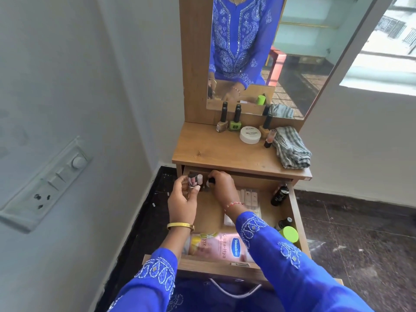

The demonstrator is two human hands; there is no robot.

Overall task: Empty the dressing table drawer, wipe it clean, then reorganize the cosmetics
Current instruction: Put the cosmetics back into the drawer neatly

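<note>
The wooden drawer (295,212) of the dressing table is pulled out below me. My left hand (183,199) holds small silver and white capped bottles (194,180) over the drawer's back left corner. My right hand (221,186) reaches in beside it and grips a small black-capped bottle (211,181). Inside the drawer lie a pink Vaseline lotion tube (216,245), a pack of pale sachets (248,199), a dark bottle (279,194), a black-topped bottle (284,221) and a green-capped container (289,234).
On the tabletop (209,152) stand several nail polish bottles (235,122), a white round tub (250,135) and a folded checked cloth (291,147). A mirror (258,52) rises behind. A wall with a switch panel (48,183) is at left.
</note>
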